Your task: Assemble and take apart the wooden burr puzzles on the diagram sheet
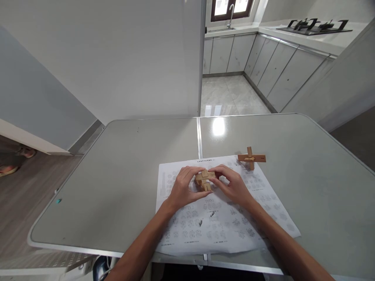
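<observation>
Between my two hands is a small wooden interlocking puzzle (202, 177), made of several notched light-brown blocks. My left hand (184, 187) grips its left side, thumb along the near edge and fingers over the far edge. From the right, my right hand (231, 183) pinches the upper right block between thumb and fingertips. Under both hands lies a large printed sheet (190, 218) covered with rows of small diagrams. At the sheet's upper right corner rests a cross of wooden pieces (251, 158), apart from my hands.
The folding table (123, 175) has a metal seam (199, 138) down its middle. A tiny teal bit (58, 201) lies near its left edge. Another person's foot (8, 170) shows at the far left. Behind are a wall and a kitchen with a stove (318, 27).
</observation>
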